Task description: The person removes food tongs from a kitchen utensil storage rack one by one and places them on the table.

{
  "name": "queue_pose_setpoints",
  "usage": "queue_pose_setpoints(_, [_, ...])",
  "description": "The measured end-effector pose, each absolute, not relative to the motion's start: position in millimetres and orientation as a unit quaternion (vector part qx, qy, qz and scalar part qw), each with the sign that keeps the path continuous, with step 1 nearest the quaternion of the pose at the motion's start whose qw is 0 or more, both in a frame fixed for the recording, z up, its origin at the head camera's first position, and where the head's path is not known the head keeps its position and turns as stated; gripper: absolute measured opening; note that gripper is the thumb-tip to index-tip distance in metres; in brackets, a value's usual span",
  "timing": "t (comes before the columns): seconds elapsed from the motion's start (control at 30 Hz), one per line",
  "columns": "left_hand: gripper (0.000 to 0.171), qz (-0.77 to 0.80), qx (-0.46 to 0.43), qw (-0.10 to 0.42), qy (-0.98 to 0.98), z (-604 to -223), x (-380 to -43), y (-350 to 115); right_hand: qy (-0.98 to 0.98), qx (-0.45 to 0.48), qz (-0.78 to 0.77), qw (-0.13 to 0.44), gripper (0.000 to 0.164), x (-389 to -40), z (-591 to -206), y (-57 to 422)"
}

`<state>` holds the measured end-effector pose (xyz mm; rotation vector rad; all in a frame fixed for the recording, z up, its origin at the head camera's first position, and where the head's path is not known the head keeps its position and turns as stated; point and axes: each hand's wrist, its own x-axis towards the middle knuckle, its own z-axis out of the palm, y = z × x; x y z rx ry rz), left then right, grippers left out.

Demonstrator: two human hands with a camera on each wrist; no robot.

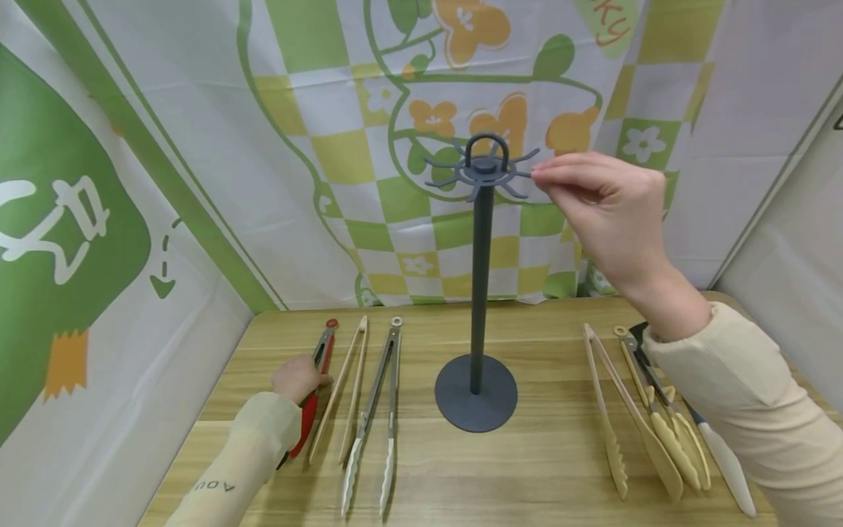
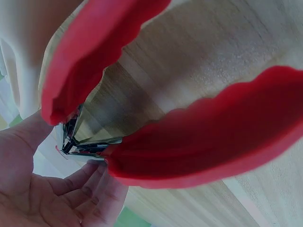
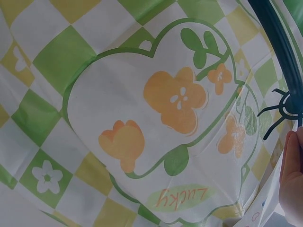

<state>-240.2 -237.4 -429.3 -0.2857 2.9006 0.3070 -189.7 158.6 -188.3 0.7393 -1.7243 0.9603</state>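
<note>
A dark grey stand point(image 1: 482, 285) with a round base rises from the table, with a ring of curved hooks and a loop at its top. My right hand point(image 1: 609, 212) pinches the tip of one hook on its right side. In the right wrist view, part of the right hand point(image 3: 292, 177) shows by the hooks point(image 3: 271, 116). Low on the left, my left hand point(image 1: 299, 378) holds a pair of red-tipped tongs point(image 1: 306, 421). The left wrist view shows these tongs point(image 2: 203, 142) spread apart, with the thumb on one side and the fingers point(image 2: 97, 194) on the other.
Beige tongs point(image 1: 339, 395) and white-tipped metal tongs point(image 1: 388, 388) lie right of the left hand. On the right are pale pink tongs point(image 1: 626, 399), yellow-tipped tongs point(image 1: 678, 443) and a white-ended utensil point(image 1: 727, 465), partly under the right arm. A patterned curtain point(image 1: 421, 241) hangs behind the table.
</note>
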Motion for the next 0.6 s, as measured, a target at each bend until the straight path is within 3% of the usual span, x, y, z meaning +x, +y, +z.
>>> queue_pose_setpoints(0.6, [0.037,0.103,-0.100,0.098,0.985,-431.8,-239.6,-238.5,-0.719,0.313,0.382,0.490,0.006,-188.1,-187.5,159.0])
